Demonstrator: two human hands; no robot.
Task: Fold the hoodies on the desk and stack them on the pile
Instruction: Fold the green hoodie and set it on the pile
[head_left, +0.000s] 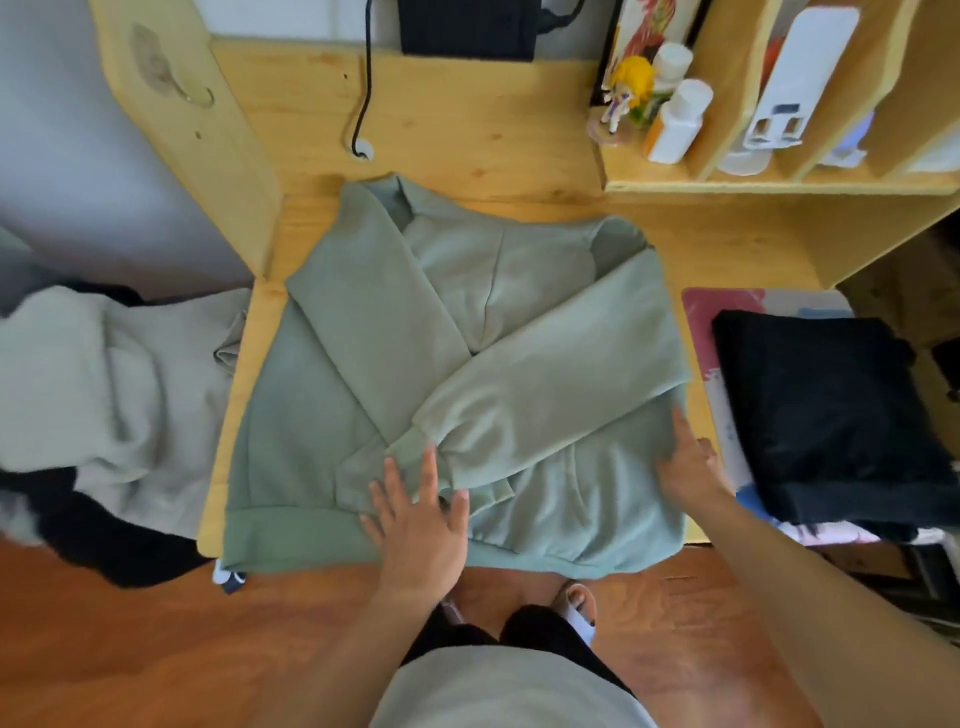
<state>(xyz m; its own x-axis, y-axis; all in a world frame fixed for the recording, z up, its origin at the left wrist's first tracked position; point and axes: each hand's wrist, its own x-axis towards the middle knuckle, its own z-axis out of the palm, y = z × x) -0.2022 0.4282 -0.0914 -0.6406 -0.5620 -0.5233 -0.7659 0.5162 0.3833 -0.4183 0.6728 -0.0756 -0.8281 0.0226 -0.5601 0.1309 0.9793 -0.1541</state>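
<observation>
The left hand (418, 519) is laid flat, fingers straight and spread, on the near middle of the green hoodie (363, 395), pressing the cloth where the two sleeve cuffs meet. Nothing is gripped by it. The right hand (688, 467) is set at the hoodie's right edge, just below the folded right sleeve (561, 384); one finger is stretched along the cloth, but whether the others pinch the edge or only touch it cannot be told.

The hoodie is spread on the wooden desk (457, 140), hood at the far side, hem band at the near edge and slightly overhanging it. Both sleeves are already crossed over the chest, the left sleeve (363, 312) under the right one.

The fabric is judged soft, thick and limp, light enough for one hand yet prone to sagging and sliding out of its folds. It is best taken at the doubled edges: the side seam near the right hand and the hem band by the left, with a flat palm used to keep the sleeves in place.

A folded black pile (826, 415) is seen well to the right of the hoodie, on a patterned mat (698, 317). A pale unfolded hoodie (104, 379) is heaped at the left, off the desk's edge.
</observation>
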